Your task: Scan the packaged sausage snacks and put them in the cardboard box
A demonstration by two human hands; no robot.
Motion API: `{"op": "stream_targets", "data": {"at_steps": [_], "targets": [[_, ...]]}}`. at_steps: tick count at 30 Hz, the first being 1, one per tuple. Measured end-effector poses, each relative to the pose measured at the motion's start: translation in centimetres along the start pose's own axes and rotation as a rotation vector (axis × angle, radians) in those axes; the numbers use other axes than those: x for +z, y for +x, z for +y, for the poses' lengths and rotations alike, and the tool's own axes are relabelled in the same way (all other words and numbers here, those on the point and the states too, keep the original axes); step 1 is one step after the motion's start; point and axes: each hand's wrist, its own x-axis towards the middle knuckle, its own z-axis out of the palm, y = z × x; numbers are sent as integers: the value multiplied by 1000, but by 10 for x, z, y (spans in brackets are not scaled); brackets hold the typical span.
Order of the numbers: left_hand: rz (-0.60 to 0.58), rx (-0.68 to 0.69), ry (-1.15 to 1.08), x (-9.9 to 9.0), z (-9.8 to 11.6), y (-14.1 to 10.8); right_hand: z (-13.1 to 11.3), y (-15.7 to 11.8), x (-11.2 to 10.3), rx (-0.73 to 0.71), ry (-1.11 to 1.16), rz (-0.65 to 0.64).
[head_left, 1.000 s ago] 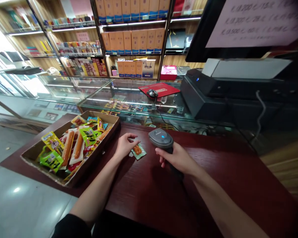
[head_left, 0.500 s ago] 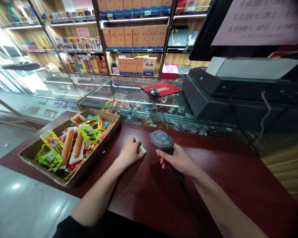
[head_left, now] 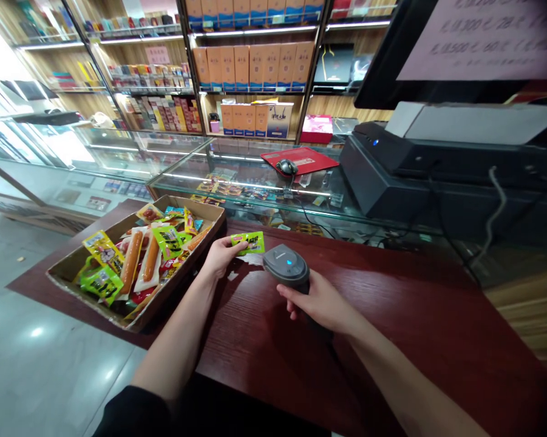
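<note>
My left hand [head_left: 223, 254] pinches a small green snack packet [head_left: 250, 243] above the dark red wooden counter [head_left: 264, 346]. My right hand [head_left: 319, 297] is wrapped round the handle of a dark grey barcode scanner [head_left: 286, 264], whose blue light is on. The scanner's head lies just right of and below the packet, apart from it. Left of my left hand sits an open cardboard box [head_left: 204, 243] holding sausages and snack packets in yellow, green and red wrappers.
Behind the counter a glass display case [head_left: 186, 176] bears a red mouse pad [head_left: 316, 159] with a mouse [head_left: 286, 167]. At the right stand black machines [head_left: 373, 182] below a monitor [head_left: 382, 67]. Stocked shelves [head_left: 255, 88] line the back.
My left hand has lifted off the counter and moved back and left; the green packet now shows in its fingers. The scanner has shifted slightly left with my right hand.
</note>
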Motion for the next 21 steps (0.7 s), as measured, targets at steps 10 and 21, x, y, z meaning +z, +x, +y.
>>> {"op": "stream_targets", "data": {"at_steps": [10, 21], "targets": [[55, -21, -97, -3, -1, 5, -1, -1, 5, 2, -4, -4], [70, 2, -98, -4, 1, 6, 4, 0, 3, 3, -26, -14]]}}
